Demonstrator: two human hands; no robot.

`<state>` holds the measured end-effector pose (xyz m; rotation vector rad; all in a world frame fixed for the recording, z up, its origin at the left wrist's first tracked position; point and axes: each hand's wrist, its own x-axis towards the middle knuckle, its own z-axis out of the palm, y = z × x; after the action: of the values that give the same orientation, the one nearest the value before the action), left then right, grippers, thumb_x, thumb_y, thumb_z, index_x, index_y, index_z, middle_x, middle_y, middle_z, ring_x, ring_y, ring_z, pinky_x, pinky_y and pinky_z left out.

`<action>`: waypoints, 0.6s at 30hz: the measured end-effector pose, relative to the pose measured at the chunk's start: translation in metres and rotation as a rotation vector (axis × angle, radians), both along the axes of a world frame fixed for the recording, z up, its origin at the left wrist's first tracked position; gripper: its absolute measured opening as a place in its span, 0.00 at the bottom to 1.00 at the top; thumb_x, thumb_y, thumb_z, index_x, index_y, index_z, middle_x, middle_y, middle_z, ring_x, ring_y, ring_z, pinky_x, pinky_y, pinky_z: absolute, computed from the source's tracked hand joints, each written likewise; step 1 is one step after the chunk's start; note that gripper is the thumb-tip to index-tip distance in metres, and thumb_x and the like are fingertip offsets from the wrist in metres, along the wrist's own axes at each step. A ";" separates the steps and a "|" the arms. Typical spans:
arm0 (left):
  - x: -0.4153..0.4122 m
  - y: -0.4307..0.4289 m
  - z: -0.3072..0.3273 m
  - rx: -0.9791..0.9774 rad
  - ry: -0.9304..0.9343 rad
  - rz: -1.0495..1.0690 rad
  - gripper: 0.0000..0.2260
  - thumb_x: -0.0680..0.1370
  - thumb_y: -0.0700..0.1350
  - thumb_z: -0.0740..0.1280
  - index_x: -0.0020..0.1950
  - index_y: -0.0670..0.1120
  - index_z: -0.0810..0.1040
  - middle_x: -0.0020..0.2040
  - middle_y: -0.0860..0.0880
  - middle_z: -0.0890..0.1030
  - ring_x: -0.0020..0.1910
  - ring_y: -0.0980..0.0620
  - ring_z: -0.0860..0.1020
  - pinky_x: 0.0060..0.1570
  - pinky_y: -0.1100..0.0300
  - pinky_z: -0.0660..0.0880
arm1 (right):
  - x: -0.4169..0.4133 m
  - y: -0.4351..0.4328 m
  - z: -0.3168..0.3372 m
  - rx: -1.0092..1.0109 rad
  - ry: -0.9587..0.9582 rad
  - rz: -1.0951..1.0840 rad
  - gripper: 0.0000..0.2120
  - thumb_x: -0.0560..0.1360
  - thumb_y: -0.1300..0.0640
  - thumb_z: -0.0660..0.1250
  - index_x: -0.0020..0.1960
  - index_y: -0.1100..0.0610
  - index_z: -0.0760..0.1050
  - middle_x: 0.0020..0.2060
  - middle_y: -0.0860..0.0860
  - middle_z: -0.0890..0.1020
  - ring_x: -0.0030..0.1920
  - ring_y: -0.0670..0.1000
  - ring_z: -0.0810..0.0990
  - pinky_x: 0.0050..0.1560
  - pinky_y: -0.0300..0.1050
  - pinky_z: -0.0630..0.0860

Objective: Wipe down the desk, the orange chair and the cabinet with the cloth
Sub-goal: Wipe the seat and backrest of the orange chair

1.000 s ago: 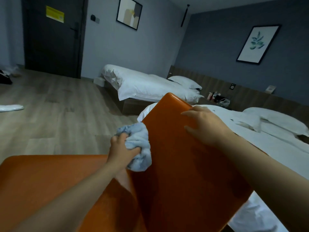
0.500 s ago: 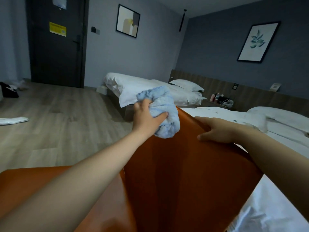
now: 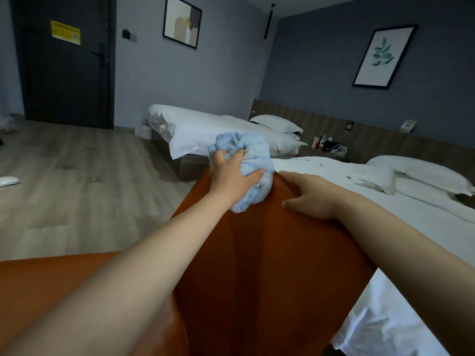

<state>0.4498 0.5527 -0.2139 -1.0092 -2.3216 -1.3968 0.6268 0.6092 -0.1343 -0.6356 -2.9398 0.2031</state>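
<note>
The orange chair [image 3: 270, 273] fills the lower middle of the head view, its backrest rising toward the beds and its seat spreading to the lower left. My left hand [image 3: 232, 176] grips a bunched light blue cloth [image 3: 250, 165] and holds it against the top edge of the backrest. Just to the right, my right hand [image 3: 311, 195] lies on the backrest's top, its fingers hooked over the edge. The desk and the cabinet are out of view.
A white bed [image 3: 385, 217] stands tight against the chair's right side. A second white bed [image 3: 205, 129] is behind the chair, with a bedside shelf of small bottles [image 3: 326, 145] between them. Wooden floor [image 3: 77, 181] stretches left to a dark door [image 3: 69, 60].
My left hand has carried the cloth up the backrest from its left edge to the top edge. My right hand has kept its place on the top.
</note>
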 end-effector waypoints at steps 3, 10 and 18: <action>-0.003 0.001 -0.009 -0.005 -0.017 -0.011 0.28 0.71 0.67 0.59 0.68 0.59 0.66 0.69 0.46 0.61 0.66 0.43 0.64 0.62 0.53 0.66 | 0.000 0.000 0.000 -0.008 -0.008 -0.004 0.28 0.77 0.56 0.67 0.74 0.49 0.63 0.68 0.52 0.73 0.66 0.53 0.71 0.57 0.41 0.65; 0.007 -0.008 -0.037 0.045 -0.077 -0.025 0.32 0.71 0.67 0.62 0.72 0.59 0.60 0.72 0.45 0.57 0.69 0.41 0.63 0.67 0.47 0.67 | 0.000 -0.001 0.000 -0.025 -0.010 -0.012 0.29 0.77 0.57 0.67 0.75 0.49 0.63 0.69 0.51 0.72 0.67 0.53 0.71 0.60 0.42 0.66; 0.015 -0.031 -0.094 -0.029 -0.213 -0.037 0.40 0.64 0.73 0.56 0.72 0.55 0.62 0.72 0.45 0.62 0.68 0.44 0.65 0.66 0.48 0.69 | 0.003 -0.006 0.003 0.026 -0.043 -0.025 0.26 0.78 0.56 0.66 0.74 0.50 0.63 0.69 0.53 0.71 0.67 0.55 0.71 0.58 0.44 0.66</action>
<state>0.4646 0.5214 -0.3081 -0.9576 -2.4907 -1.5586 0.6295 0.6036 -0.1314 -0.6812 -2.9688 0.1496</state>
